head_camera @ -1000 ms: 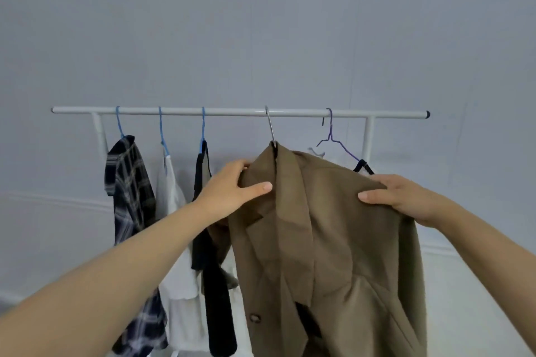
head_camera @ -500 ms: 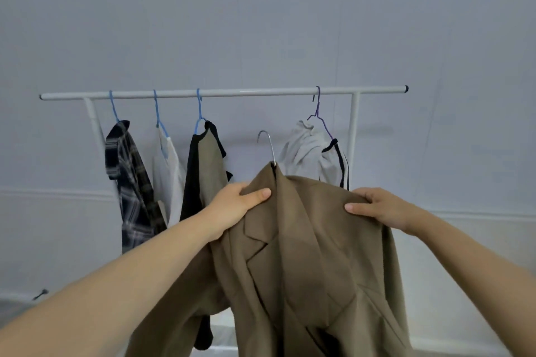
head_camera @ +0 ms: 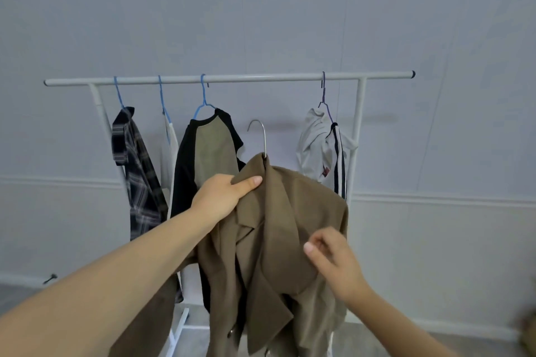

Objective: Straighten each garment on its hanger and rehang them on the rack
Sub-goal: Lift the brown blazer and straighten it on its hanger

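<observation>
A brown blazer (head_camera: 278, 235) on a hanger with a silver hook (head_camera: 259, 136) is off the white rack (head_camera: 232, 78) and held in front of it, the hook free below the rail. My left hand (head_camera: 223, 197) grips the blazer's left shoulder by the collar. My right hand (head_camera: 330, 255) is lower, fingers loosely curled in front of the blazer's right chest; whether it pinches the cloth is unclear. On the rail hang a plaid shirt (head_camera: 136, 171), a white garment (head_camera: 169, 151), a black and olive tee (head_camera: 208, 153) and a white striped garment (head_camera: 324, 151).
The rail has a gap between the black and olive tee and the white striped garment. The rack's right post (head_camera: 355, 136) stands just behind the blazer. A pale wall with a moulding strip (head_camera: 435, 198) lies behind. Grey floor shows at the bottom left.
The blazer came off the rail and moved down and toward me. My right hand let go of the right shoulder and dropped to the blazer's chest. The left hand kept its grip.
</observation>
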